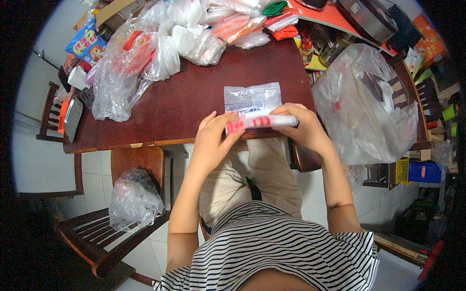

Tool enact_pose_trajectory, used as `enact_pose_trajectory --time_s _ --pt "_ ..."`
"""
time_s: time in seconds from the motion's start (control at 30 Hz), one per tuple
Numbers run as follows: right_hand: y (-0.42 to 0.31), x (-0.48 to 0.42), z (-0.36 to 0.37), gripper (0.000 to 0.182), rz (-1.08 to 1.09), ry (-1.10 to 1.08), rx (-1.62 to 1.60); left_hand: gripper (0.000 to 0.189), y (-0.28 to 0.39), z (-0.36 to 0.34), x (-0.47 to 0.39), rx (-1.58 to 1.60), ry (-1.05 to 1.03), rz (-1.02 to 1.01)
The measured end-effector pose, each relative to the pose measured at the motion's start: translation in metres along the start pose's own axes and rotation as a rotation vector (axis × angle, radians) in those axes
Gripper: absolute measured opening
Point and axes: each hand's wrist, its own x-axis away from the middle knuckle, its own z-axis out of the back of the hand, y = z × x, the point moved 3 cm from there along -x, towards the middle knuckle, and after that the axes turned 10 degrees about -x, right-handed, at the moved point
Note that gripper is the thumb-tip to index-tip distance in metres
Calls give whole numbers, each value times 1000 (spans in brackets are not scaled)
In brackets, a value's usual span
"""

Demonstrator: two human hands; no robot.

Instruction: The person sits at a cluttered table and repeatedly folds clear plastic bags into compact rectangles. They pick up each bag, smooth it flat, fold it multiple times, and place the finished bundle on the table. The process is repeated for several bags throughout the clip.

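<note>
My left hand grips the left end of a rolled clear plastic bag with red print, at the front edge of the dark red wooden table. At its right end, my right hand holds the same roll between thumb and fingers. A flat part of clear plastic with dark print lies on the table just beyond the roll; whether it is one piece with the roll, I cannot tell.
Crumpled plastic bags cover the table's far side. A large full plastic bag stands on the right by a chair. Another filled bag sits on a wooden chair at the left. A red board is at the far right.
</note>
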Motion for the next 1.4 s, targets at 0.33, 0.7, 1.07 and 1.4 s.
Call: enact_pose_trajectory --time_s 0.33,0.7,1.07,1.4 --pt "-7 -40 -11 62 -68 397 25 65 6 -13 -37 -132 305 217" --pt "2 -56 -29 48 258 358 511 45 6 -34 -67 -287 149 -106" --pt "5 -54 -49 49 293 306 567 53 -1 -47 -72 -425 84 -117" --pt "6 -56 -49 54 215 185 578 54 0 -46 -73 -426 81 -133"
